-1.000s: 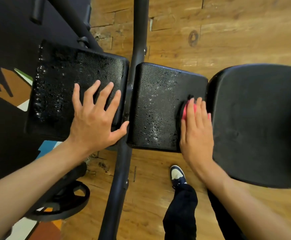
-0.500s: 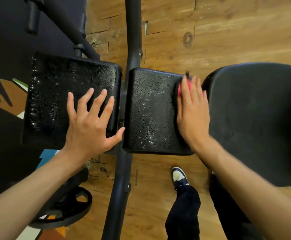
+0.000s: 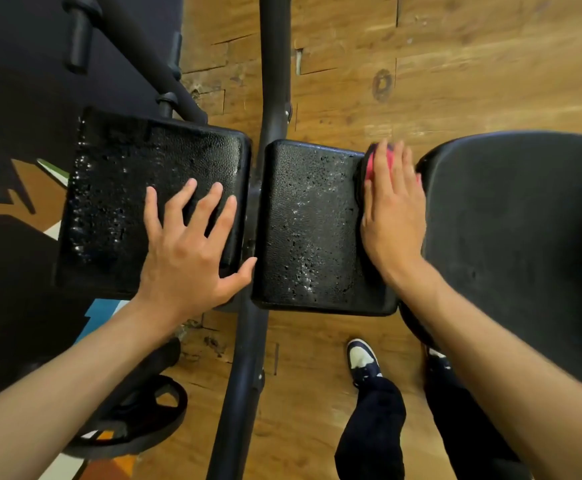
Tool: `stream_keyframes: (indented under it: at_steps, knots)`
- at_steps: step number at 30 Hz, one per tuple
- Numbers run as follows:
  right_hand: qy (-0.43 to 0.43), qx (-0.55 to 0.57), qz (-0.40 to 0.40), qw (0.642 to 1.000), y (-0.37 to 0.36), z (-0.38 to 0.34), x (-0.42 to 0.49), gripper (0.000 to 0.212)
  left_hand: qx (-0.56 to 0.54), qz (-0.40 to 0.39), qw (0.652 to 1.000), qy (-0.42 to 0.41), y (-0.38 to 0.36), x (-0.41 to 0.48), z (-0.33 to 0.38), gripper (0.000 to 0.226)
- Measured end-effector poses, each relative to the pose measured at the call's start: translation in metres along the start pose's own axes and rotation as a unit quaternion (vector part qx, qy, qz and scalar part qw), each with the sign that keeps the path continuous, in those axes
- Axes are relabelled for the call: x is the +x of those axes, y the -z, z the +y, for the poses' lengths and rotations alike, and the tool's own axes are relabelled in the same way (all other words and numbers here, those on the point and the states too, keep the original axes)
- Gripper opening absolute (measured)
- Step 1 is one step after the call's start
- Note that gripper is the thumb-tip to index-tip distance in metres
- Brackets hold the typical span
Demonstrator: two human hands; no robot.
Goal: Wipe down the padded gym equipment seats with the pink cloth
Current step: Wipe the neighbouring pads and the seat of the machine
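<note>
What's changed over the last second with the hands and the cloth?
The right hand slid the pink cloth along the middle pad's right edge toward its far corner. The left hand stayed flat on the left pad.

pads (image 3: pixel 303 220): pebbled black vinyl, wet sheen | seat (image 3: pixel 524 244): matt | floor (image 3: pixel 455 81): worn wood planks

The right hand (image 3: pixel 391 216) covers nearly all of the cloth (image 3: pixel 372 166); only a pink strip shows by the fingers, which are motion-blurred. The big seat (image 3: pixel 524 244) runs off the right edge. The plate (image 3: pixel 133 431) lies partly behind the left forearm. The second shoe (image 3: pixel 436 353) is mostly hidden.
</note>
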State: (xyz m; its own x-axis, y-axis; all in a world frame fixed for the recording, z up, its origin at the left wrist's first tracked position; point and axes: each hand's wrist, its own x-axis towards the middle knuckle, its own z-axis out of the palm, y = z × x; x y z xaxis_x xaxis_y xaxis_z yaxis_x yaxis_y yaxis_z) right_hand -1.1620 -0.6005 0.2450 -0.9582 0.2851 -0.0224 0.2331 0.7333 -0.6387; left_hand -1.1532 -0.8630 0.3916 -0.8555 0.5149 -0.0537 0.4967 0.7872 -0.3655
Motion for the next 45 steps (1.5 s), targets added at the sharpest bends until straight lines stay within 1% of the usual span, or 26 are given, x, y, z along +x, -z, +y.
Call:
stream_keyframes:
  at_steps: [2,4,6,8,10,13,15,18,22,24,26,28,31,33,36,41,43,45]
  knots:
    - [0.012,0.001,-0.002,1.0,0.001,-0.005,-0.051,0.053,0.003,-0.001,1.0,0.002,0.0,0.0,-0.001,0.081]
    - [0.026,-0.003,-0.036,0.999,0.004,-0.008,-0.115,0.052,0.007,-0.003,1.0,0.003,0.0,0.001,0.0,0.08]
    - [0.044,-0.007,-0.06,0.997,0.008,-0.008,-0.15,0.052,0.01,-0.002,1.0,0.004,0.0,0.001,-0.001,0.08]
    - [0.066,-0.023,-0.061,0.996,0.007,-0.004,-0.134,0.052,0.008,0.001,1.0,0.003,-0.001,0.001,0.0,0.08]
    - [0.071,-0.04,-0.05,0.995,0.003,-0.002,-0.088,0.053,0.005,0.005,1.0,0.003,-0.001,0.001,0.0,0.08]
    - [0.032,-0.029,-0.03,0.999,0.003,-0.004,-0.009,0.054,0.008,0.004,1.0,0.007,-0.001,0.0,-0.001,0.079]
    - [0.006,-0.029,-0.022,0.999,0.002,-0.009,0.013,0.055,0.005,0.005,1.0,0.008,-0.001,0.001,0.0,0.079]
    - [0.009,-0.042,-0.01,0.999,0.001,-0.015,-0.016,0.057,0.0,0.007,1.0,0.012,0.0,0.001,-0.001,0.078]
    - [0.048,-0.039,-0.066,0.996,0.01,-0.008,-0.11,0.058,0.009,0.001,1.0,0.022,0.002,0.003,0.0,0.086]
    - [0.075,-0.045,-0.079,0.993,0.012,-0.001,-0.133,0.055,0.021,-0.005,0.999,0.024,0.002,0.004,-0.001,0.092]
    - [0.092,-0.045,-0.074,0.992,0.009,0.004,-0.116,0.054,0.026,-0.008,0.999,0.021,0.002,0.003,-0.001,0.095]
    - [0.088,-0.039,-0.052,0.994,0.004,0.002,-0.07,0.055,0.03,-0.01,0.999,0.018,0.0,0.002,0.0,0.095]
    - [0.046,-0.024,-0.027,0.998,0.001,-0.006,0.004,0.056,0.032,-0.011,0.999,0.018,-0.002,0.001,0.002,0.094]
    - [0.025,-0.02,-0.018,0.999,-0.001,-0.013,0.021,0.055,0.032,-0.011,0.999,0.018,-0.001,0.001,0.001,0.094]
    - [0.026,-0.027,-0.008,0.999,0.0,-0.014,-0.013,0.054,0.029,-0.012,0.999,0.02,0.001,0.002,-0.001,0.094]
    - [0.048,-0.019,-0.06,0.997,0.01,0.005,-0.121,0.054,0.03,-0.016,0.999,0.018,0.002,0.003,0.001,0.095]
    - [0.08,-0.033,-0.075,0.993,0.012,0.011,-0.138,0.053,0.032,-0.014,0.999,0.018,0.002,0.004,0.001,0.095]
    - [0.109,-0.035,-0.079,0.99,0.013,0.014,-0.13,0.053,0.031,-0.012,0.999,0.018,0.002,0.004,0.001,0.095]
